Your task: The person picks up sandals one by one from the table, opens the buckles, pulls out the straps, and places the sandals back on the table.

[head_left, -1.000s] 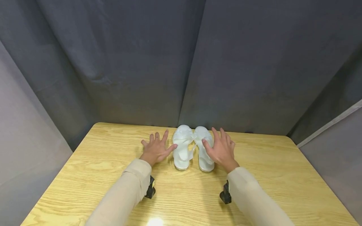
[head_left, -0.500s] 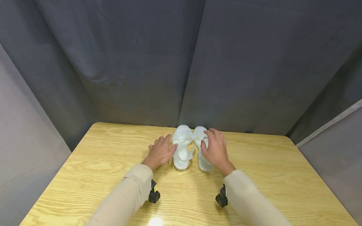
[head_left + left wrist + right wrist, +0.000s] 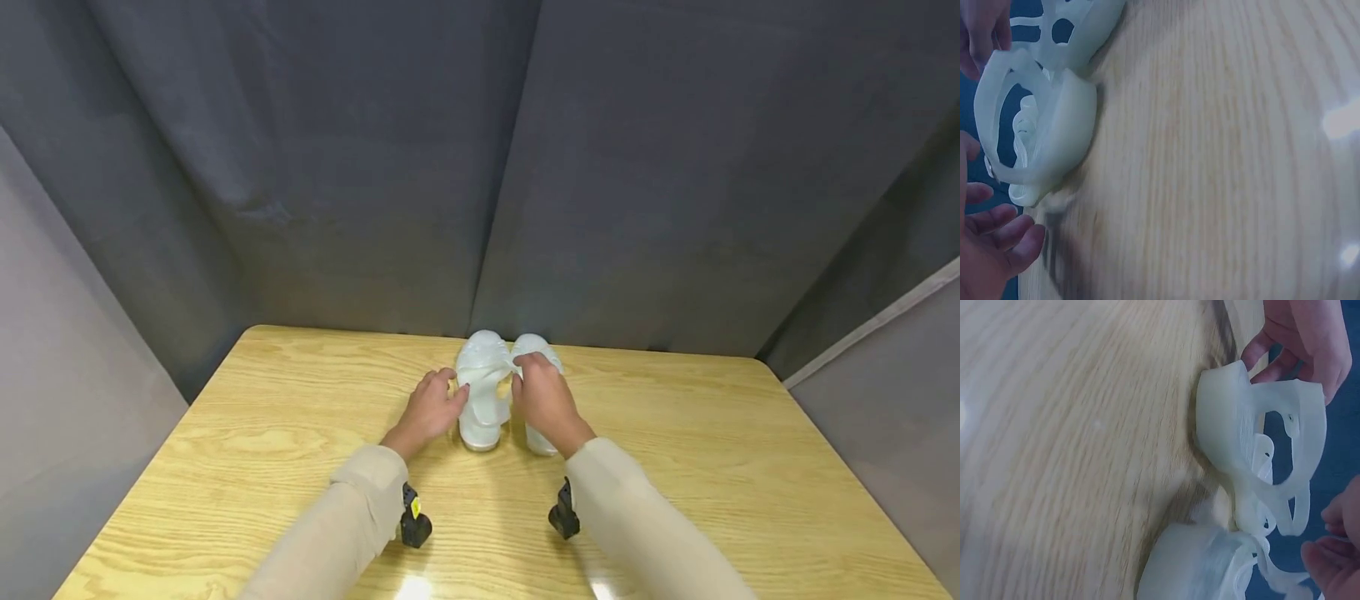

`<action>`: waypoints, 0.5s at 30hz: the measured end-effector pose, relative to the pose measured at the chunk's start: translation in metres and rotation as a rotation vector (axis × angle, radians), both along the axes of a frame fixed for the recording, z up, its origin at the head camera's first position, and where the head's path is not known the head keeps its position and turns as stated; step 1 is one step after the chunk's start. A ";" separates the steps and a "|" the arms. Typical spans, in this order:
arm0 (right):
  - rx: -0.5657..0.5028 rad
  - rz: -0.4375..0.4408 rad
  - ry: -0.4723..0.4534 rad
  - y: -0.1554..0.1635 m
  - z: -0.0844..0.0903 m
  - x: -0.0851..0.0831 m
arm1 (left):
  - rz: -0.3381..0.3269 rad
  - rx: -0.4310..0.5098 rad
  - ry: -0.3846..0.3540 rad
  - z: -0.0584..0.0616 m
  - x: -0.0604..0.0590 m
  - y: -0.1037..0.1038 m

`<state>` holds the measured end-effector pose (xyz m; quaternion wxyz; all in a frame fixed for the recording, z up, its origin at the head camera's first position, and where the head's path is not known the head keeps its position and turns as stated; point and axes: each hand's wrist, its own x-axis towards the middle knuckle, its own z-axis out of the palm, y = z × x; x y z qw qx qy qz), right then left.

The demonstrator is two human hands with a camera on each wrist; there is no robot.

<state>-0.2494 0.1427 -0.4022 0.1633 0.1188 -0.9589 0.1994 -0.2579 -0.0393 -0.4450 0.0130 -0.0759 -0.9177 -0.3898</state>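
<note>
Two beige sleeves [image 3: 337, 525] reach forward over a pale wood-grain table [image 3: 225, 467], each with a small black wrist camera [image 3: 414, 523] hanging beneath the cuff, close above the tabletop. Beyond the cuffs, the person's hands close in on a pair of translucent white jelly sandals standing side by side, soles down, near the table's far edge and roughly midway along it. The left hand [image 3: 429, 410] sits against the outer side of the left sandal [image 3: 480, 392], fingers bent and thumb touching the sandal's side; the left wrist view shows the fingertips [image 3: 1004, 231] just beside the heel strap with a gap between, so whether the hand actually grips the sandal cannot be told. The right hand [image 3: 542, 398] lies over the right sandal [image 3: 537, 350], covering most of it, fingers curled down over its strap and thumb tucked toward the narrow gap between the two sandals; the right wrist view shows fingers [image 3: 1291, 337] pressed on the curved strap of one sandal. The two sandals stand just beside each other, their toes pointing away from the person toward the table's far edge. Behind the table hangs a dark grey curtain [image 3: 480, 167], its folds filling the background.
</note>
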 end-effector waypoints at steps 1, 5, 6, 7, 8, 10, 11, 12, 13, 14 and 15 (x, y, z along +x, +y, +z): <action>0.005 -0.008 -0.026 -0.001 0.000 -0.001 | -0.006 0.016 0.010 -0.001 0.001 0.001; 0.024 -0.024 -0.099 -0.006 -0.003 -0.005 | -0.016 0.075 0.025 -0.001 0.002 0.005; 0.031 -0.028 -0.115 -0.006 -0.004 -0.006 | -0.017 0.084 0.029 -0.001 0.003 0.006; 0.036 -0.034 -0.128 -0.007 -0.005 -0.006 | -0.015 0.091 0.032 0.000 0.003 0.007; 0.044 -0.036 -0.133 -0.007 -0.006 -0.006 | -0.012 0.096 0.029 0.001 0.003 0.007; 0.053 -0.043 -0.149 -0.008 -0.007 -0.006 | -0.009 0.111 0.026 0.002 0.003 0.009; 0.056 -0.045 -0.151 -0.008 -0.007 -0.006 | -0.010 0.121 0.028 0.003 0.003 0.009; 0.055 -0.049 -0.159 -0.008 -0.008 -0.006 | -0.007 0.130 0.020 0.004 0.004 0.010; 0.054 -0.051 -0.161 -0.009 -0.009 -0.006 | -0.003 0.139 0.013 0.005 0.004 0.011; 0.054 -0.054 -0.163 -0.009 -0.009 -0.006 | 0.000 0.148 0.007 0.006 0.005 0.011; 0.050 -0.058 -0.166 -0.009 -0.010 -0.006 | 0.003 0.158 0.003 0.007 0.005 0.011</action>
